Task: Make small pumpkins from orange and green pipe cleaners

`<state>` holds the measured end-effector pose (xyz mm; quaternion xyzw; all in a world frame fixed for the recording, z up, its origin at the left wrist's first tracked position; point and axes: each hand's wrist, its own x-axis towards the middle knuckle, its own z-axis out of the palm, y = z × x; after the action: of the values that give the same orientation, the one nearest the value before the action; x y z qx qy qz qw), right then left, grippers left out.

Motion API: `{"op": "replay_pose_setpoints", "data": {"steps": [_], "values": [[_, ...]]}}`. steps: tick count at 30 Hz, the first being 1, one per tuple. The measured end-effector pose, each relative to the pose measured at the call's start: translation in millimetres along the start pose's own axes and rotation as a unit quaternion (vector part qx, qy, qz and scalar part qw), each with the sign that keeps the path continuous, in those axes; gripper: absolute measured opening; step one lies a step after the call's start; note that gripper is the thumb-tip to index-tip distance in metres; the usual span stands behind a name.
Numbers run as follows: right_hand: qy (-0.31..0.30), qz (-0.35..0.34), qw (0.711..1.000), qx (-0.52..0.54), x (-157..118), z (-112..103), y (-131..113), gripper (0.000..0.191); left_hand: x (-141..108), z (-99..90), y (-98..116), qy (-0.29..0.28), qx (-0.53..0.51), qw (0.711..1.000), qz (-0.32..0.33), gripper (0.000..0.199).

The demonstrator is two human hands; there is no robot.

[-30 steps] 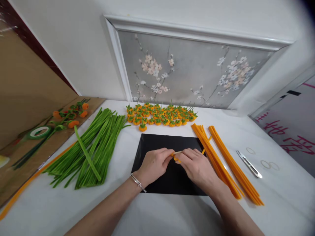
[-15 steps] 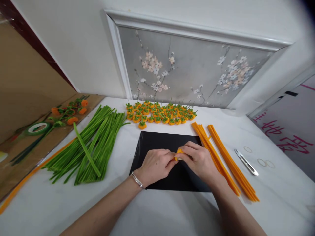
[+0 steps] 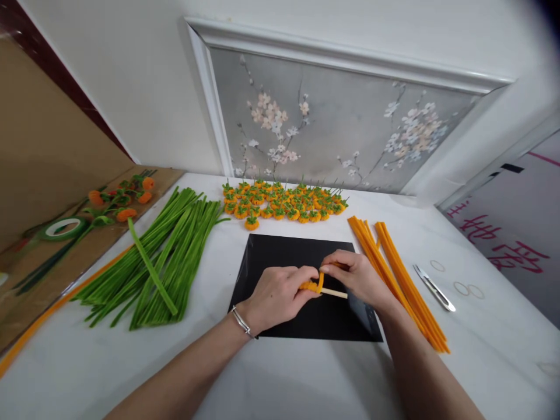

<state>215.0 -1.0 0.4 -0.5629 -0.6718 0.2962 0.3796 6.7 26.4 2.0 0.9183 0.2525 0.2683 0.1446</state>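
Note:
Above the black mat (image 3: 271, 321), my left hand (image 3: 280, 291) is closed on a thin pale wooden stick (image 3: 335, 293) with an orange pipe cleaner (image 3: 311, 286) coiled round it. The stick's bare end points right. My right hand (image 3: 356, 277) pinches the pipe cleaner's loose length, which rises from the coil and passes between thumb and fingers. Two bundles of orange pipe cleaners (image 3: 409, 280) lie just right of my right hand. Left of the mat is a pile of green pipe cleaners (image 3: 175, 268).
Rows of small orange pumpkin-like pieces with green tops (image 3: 284, 204) stand along the wall. Metal tweezers (image 3: 434, 288) and several rubber bands (image 3: 461, 289) lie at right. Cardboard at left bears green tape (image 3: 63, 228) and orange-and-green stems (image 3: 125, 201).
My right hand has moved slightly right and off the stick, baring its end, and now draws the pipe cleaner upward. The orange bundles at right have shifted a little.

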Motion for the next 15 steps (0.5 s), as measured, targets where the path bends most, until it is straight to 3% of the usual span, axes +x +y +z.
{"op": "replay_pose_setpoints", "data": {"steps": [3,9,15], "values": [[-0.025,0.000,1.000,-0.005,-1.4,3.8,-1.5,0.017,0.1,-1.3,1.2,0.022,-0.025,0.999,-0.017,0.025],[-0.073,-0.005,0.997,-0.037,-8.3,7.1,-9.3,0.024,1.0,-2.5,-2.0,0.057,-0.057,0.997,-0.013,0.022],[-0.117,-0.045,0.987,-0.101,-14.9,4.4,-24.7,0.024,4.3,-5.8,-6.2,0.044,-0.083,0.990,-0.107,0.015]]}}
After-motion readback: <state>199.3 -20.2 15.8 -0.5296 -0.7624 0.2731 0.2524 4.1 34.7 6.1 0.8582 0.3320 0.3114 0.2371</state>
